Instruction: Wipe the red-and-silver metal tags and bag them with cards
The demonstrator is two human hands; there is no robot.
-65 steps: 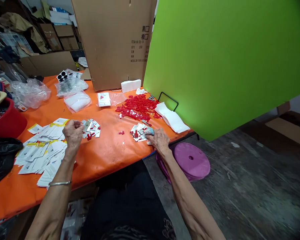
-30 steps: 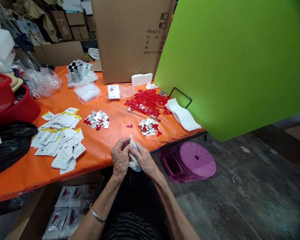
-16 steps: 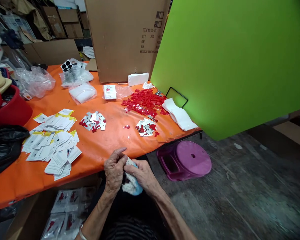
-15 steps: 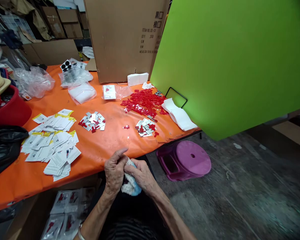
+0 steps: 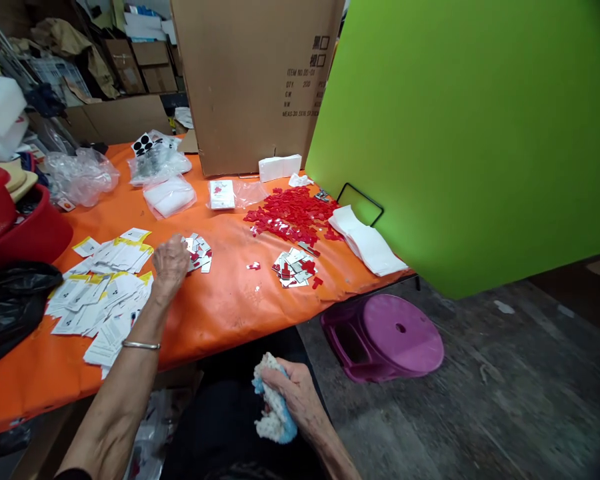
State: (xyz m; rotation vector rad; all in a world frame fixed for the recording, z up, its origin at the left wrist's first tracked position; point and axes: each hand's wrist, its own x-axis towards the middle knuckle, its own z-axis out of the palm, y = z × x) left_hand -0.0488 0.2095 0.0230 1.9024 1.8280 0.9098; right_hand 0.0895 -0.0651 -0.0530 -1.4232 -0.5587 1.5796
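Observation:
My right hand [image 5: 293,387] is closed around a crumpled fluffy white-and-blue cloth [image 5: 280,423], held over my lap. My left hand [image 5: 171,263] reaches over the orange-covered table, at the left edge of a small pile of silvery flat pieces with red parts [image 5: 199,253]. Its fingers are curled and point away from me, so whatever they pinch is hidden. Just left of that hand lie loose printed cards [image 5: 100,293] with yellow edges. A second pile of silvery and red pieces [image 5: 295,268] sits farther right, and one red-and-silver piece [image 5: 253,266] lies between the piles.
Behind the second pile spreads a heap of red plastic parts [image 5: 295,213]. White sheets [image 5: 367,240] lie by a green panel [image 5: 455,133]. A large cardboard box [image 5: 255,87] stands at the back. Red baskets [image 5: 45,227] are at left, a purple stool [image 5: 403,337] at right.
My left hand has left the cloth and moved forward and left to the nearer-left pile of pieces. My right hand keeps the cloth, slightly lower. The view has shifted a little.

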